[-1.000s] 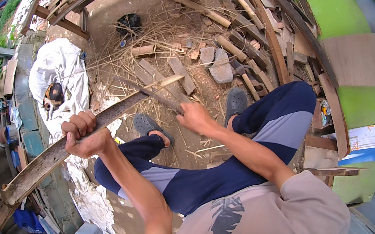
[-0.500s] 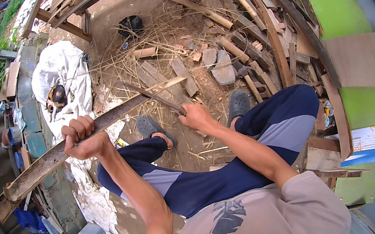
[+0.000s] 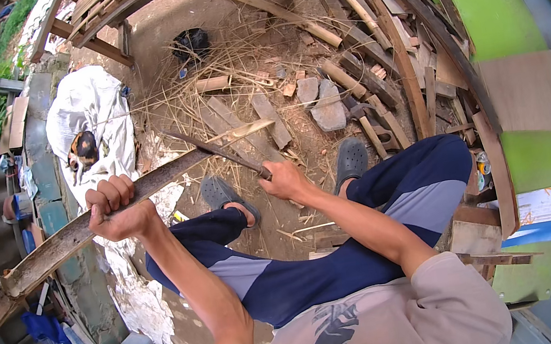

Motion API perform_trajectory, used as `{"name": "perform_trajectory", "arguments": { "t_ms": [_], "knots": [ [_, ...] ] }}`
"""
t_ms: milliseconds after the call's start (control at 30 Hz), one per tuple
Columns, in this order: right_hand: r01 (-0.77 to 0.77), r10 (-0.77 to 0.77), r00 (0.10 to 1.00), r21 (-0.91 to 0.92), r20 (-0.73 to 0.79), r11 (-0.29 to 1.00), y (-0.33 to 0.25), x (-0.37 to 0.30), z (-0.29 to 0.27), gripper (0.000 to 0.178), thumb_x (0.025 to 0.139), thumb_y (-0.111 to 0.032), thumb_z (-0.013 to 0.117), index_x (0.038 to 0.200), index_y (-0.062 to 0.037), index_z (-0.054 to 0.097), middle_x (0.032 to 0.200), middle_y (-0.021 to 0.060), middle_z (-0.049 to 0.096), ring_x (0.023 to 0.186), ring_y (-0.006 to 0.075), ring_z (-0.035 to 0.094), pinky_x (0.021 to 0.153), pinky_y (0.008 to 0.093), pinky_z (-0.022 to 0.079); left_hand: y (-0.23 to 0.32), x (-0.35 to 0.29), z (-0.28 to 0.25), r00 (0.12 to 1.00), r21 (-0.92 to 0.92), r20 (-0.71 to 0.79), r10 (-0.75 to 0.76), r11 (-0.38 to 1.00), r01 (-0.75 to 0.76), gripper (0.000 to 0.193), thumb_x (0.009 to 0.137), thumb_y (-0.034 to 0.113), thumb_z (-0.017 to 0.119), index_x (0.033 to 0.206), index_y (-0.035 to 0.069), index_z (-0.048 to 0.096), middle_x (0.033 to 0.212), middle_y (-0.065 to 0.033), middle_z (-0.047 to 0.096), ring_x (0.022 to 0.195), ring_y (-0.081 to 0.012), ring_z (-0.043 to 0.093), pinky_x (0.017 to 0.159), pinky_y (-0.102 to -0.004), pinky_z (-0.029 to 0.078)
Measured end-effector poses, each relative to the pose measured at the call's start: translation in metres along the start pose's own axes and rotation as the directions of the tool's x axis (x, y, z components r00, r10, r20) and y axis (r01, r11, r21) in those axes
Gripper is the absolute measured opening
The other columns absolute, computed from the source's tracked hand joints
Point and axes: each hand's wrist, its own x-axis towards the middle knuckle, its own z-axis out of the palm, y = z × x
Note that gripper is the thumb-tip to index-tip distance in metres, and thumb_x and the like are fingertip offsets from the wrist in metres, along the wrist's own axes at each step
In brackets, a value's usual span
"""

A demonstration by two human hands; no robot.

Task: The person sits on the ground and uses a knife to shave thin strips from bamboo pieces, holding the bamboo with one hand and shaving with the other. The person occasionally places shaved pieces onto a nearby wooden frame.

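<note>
My left hand (image 3: 115, 208) is closed in a fist around a long piece of split bamboo (image 3: 61, 253), its hollow inner side showing. The bamboo slants from the lower left up to a pale, pared end (image 3: 252, 129) in front of my feet. Closed on the handle of a long dark knife (image 3: 220, 151) is my right hand (image 3: 283, 179). The blade lies across the bamboo near the start of the pale part, pointing up and left. Whether its edge bites into the bamboo cannot be told.
Thin bamboo strips (image 3: 159, 93) litter the ground ahead, near a black plastic bag (image 3: 190, 43) and grey stones (image 3: 329, 111). A cat (image 3: 83, 149) lies on a white sheet (image 3: 102, 91) at left. Scrap wood (image 3: 409, 69) is piled at right; a wooden bench (image 3: 119, 11) stands at the far side.
The knife has shifted slightly left and toward me across the bamboo. My left hand and the bamboo have moved a little left. Both grips are unchanged.
</note>
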Motion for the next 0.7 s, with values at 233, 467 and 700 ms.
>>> {"name": "perform_trajectory", "arguments": {
  "t_ms": [233, 467, 700],
  "knots": [
    [-0.388, 0.388, 0.922, 0.064, 0.013, 0.919, 0.099, 0.039, 0.018, 0.034, 0.077, -0.03, 0.061, 0.093, -0.0003, 0.068, 0.087, 0.0282, 0.066, 0.086, 0.0423, 0.066, 0.075, 0.0487, 0.052, -0.007, 0.011, 0.009, 1.0, -0.01, 0.014, -0.006, 1.0, 0.006, 0.025, 0.08, 0.027, 0.037, 0.064, 0.015, 0.021, 0.055, 0.0023, 0.018, 0.048, -0.0094, 0.014, 0.045, -0.0272, 0.015],
    [-0.049, 0.054, 0.998, 0.126, -0.035, 0.991, 0.017, 0.015, 0.007, 0.027, 0.078, -0.03, 0.064, 0.086, -0.0039, 0.065, 0.077, 0.0236, 0.065, 0.077, 0.0419, 0.064, 0.07, 0.0485, 0.051, -0.003, 0.008, 0.008, 1.0, 0.019, -0.004, -0.014, 1.0, 0.014, 0.025, 0.08, 0.028, 0.037, 0.064, 0.016, 0.022, 0.055, 0.0027, 0.017, 0.047, -0.0094, 0.015, 0.045, -0.027, 0.015],
    [-0.166, 0.161, 0.984, 0.062, 0.072, 0.984, 0.015, 0.008, 0.007, 0.027, 0.077, -0.029, 0.067, 0.086, -0.0048, 0.062, 0.069, 0.0238, 0.063, 0.068, 0.0436, 0.063, 0.064, 0.0491, 0.051, -0.002, 0.01, -0.008, 0.994, 0.08, -0.111, -0.003, 0.997, 0.012, 0.026, 0.08, 0.029, 0.037, 0.063, 0.017, 0.021, 0.054, 0.0023, 0.017, 0.047, -0.0101, 0.015, 0.046, -0.0277, 0.015]
  ]
}}
